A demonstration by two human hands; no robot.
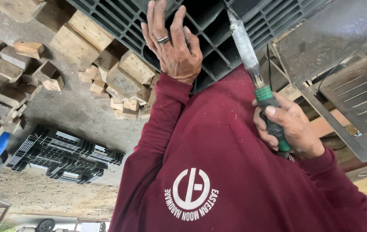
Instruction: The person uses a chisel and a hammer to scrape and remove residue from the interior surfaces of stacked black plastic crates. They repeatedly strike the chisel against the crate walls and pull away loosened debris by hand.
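A dark grey plastic pallet (pixel 218 38) is filling the far, upper part of the view, its underside showing as a grid of deep square cells and thin ribbed slats. The person's left hand (pixel 172 43), wearing a ring, is lying flat against that grid, fingers spread apart and curling slightly over a rib, so it is pressing on the pallet rather than clamping it. To the right, the right hand (pixel 284 126) is gripping tight around the green-and-black handle of a hand tool (pixel 256 77). The tool's long, pale, grimy metal shaft is running up and to the left from the fist, and its tip is reaching into the pallet's cells just right of the left hand. The two hands are sitting well apart, the right one nearer and lower. Maroon sleeves and a maroon sweatshirt (pixel 218 172) with a white round emblem are taking up the near middle. On the left, cut wooden blocks (pixel 84 38) are lying piled on the ground, and another black pallet (pixel 63 154) is resting further left.
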